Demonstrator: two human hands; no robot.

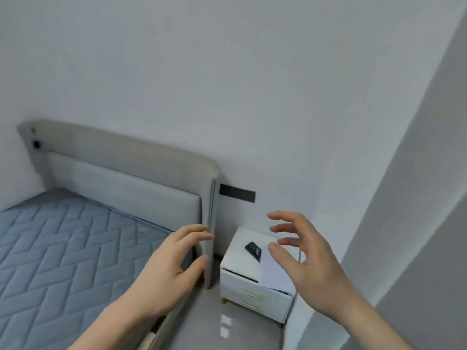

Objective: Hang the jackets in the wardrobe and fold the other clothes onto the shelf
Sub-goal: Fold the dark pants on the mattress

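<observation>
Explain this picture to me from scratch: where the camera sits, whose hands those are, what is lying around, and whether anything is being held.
There is no machine here. The single picture comes from a wide-angle camera worn on a person's head, looking forward and down, so the two bare hands are the wearer's own. The left hand and right hand are both raised in the air with fingers spread loosely; neither holds anything. To the left is a bed with a bare blue quilted mattress and a grey padded headboard. Beside it stands a white nightstand with a small dark object and a sheet of paper on top. No clothes or wardrobe are visible.
</observation>
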